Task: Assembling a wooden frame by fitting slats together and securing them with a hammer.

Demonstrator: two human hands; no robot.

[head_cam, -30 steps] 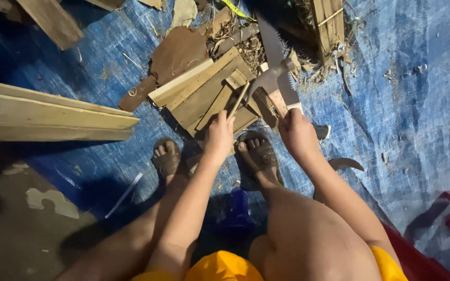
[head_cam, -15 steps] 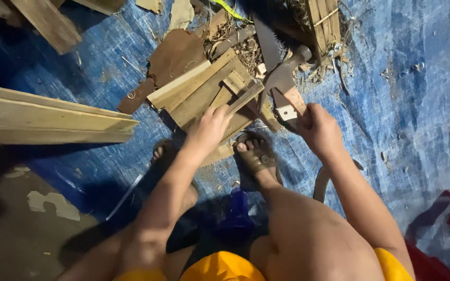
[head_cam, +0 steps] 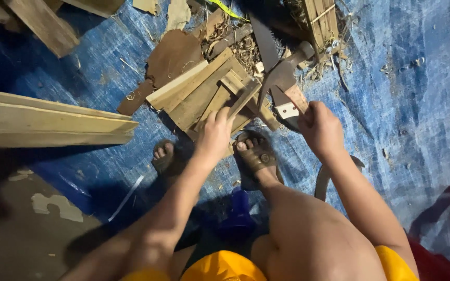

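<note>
The narrow pale wooden stick [head_cam: 243,99] stood tilted over the pile of flat pale wooden offcuts [head_cam: 204,96], its long axis running from about seven o'clock at the lower end to one o'clock at the upper. The left hand [head_cam: 215,134] was on that lower end, so the stick ran up and away from the fingers toward one o'clock. Those fingers were curled closed around the stick, the thumb pressed along its side.

The right hand [head_cam: 320,127] lay at three o'clock from the left hand, a little apart from it. Its fingers were wrapped fully around the wooden handle of the dark steel-headed hatchet [head_cam: 282,78]. The hatchet's head sat at eleven o'clock from that fist, just beside the stick's upper end; whether the edge touched the wood could not be told. The left hand was much the nearer to the stick.

A sandalled foot [head_cam: 256,156] rested on the blue woven tarpaulin [head_cam: 402,78] at six o'clock from the pile, between the two forearms.
</note>
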